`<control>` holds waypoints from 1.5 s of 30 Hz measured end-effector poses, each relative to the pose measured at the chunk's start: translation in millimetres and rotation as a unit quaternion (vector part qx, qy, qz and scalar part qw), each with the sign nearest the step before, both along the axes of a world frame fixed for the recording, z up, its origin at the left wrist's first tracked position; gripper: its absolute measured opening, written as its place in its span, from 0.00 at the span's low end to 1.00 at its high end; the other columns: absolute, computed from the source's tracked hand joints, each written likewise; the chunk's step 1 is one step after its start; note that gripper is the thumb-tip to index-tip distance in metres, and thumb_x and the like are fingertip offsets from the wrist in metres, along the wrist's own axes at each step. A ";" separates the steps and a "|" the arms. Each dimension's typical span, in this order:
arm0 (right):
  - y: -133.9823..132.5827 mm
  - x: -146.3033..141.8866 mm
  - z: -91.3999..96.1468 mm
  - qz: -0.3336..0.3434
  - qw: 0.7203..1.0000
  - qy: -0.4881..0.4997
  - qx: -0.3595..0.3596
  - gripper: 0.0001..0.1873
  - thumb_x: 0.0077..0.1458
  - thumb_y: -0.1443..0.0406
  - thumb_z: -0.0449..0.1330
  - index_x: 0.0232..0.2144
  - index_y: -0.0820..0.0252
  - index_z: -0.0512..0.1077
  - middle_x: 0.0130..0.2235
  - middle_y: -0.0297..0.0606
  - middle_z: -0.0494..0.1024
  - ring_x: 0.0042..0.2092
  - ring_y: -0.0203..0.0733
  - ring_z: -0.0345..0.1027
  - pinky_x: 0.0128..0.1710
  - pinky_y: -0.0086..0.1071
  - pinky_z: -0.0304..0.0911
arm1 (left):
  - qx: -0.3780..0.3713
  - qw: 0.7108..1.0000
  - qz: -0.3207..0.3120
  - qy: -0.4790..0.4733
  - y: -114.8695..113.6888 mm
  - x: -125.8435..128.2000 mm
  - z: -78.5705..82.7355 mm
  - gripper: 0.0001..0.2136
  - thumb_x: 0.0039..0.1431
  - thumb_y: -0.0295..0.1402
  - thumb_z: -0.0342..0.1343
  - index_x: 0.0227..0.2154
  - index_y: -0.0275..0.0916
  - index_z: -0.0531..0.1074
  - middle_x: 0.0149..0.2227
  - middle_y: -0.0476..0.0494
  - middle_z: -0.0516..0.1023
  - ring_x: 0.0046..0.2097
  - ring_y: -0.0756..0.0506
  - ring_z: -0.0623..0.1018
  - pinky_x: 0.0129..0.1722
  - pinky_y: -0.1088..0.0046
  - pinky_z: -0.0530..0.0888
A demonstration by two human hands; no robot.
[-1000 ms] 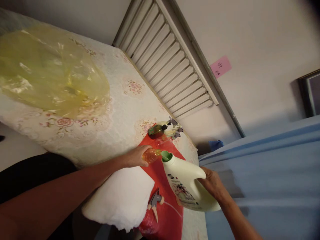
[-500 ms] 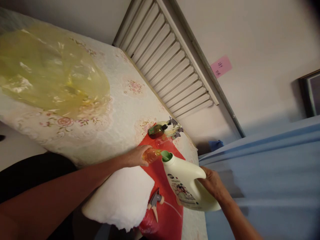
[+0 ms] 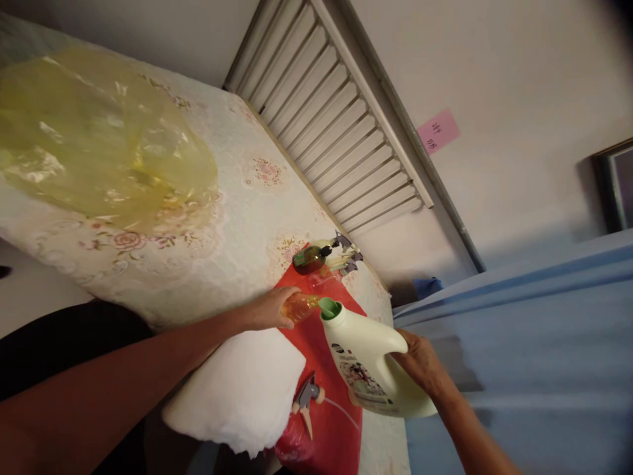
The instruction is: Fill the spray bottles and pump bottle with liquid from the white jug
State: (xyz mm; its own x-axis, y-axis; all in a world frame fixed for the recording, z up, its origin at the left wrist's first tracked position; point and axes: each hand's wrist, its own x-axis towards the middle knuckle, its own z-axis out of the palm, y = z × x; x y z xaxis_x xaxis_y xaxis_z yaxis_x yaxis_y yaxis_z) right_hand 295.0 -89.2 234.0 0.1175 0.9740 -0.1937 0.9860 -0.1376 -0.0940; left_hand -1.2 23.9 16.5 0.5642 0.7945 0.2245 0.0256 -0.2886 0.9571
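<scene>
My left hand [image 3: 270, 309] grips a small clear bottle [image 3: 299, 307] holding amber liquid, resting it on a red cloth [image 3: 326, 369]. My right hand [image 3: 419, 365] holds the handle of a large pale-green jug [image 3: 368, 363], tilted so its green spout [image 3: 329, 307] touches the small bottle's mouth. A loose spray-trigger head [image 3: 307, 397] with its tube lies on the red cloth below the jug.
Two more spray bottles [image 3: 321, 256] lie at the cloth's far end. A white cushion [image 3: 242, 389] sits under my left forearm. A yellow plastic bag [image 3: 99, 142] lies on the floral tablecloth [image 3: 237, 218]. A slatted panel [image 3: 331, 112] leans on the wall; blue fabric [image 3: 534, 343] is at right.
</scene>
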 end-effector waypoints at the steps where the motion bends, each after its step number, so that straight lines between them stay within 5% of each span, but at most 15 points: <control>1: 0.1 0.1 -0.1 -0.001 1.000 0.000 0.000 0.11 0.50 0.60 0.54 0.27 0.60 0.72 0.26 0.34 0.78 0.32 0.45 0.72 0.29 0.30 0.64 | -0.001 1.000 0.001 0.000 -0.1 -0.1 0.0 0.32 0.41 0.33 0.64 0.53 0.42 0.66 0.49 0.42 0.74 0.51 0.36 0.74 0.46 0.64 0.72; 45: 0.5 -3.6 3.4 0.001 1.000 -0.015 -0.001 0.10 0.51 0.60 0.54 0.25 0.59 0.71 0.27 0.34 0.78 0.32 0.45 0.73 0.29 0.29 0.63 | 0.005 1.000 0.008 0.002 1.1 2.2 -6.1 0.33 0.42 0.35 0.65 0.55 0.43 0.65 0.51 0.42 0.73 0.51 0.37 0.74 0.49 0.64 0.70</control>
State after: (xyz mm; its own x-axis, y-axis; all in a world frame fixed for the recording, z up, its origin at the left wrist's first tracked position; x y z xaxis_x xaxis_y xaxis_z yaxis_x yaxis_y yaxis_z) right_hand 291.4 -88.7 237.5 0.1221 0.9736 -0.1928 0.9885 -0.1368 -0.0650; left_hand 1.0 25.0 10.4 0.5517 0.8015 0.2306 0.0347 -0.2983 0.9539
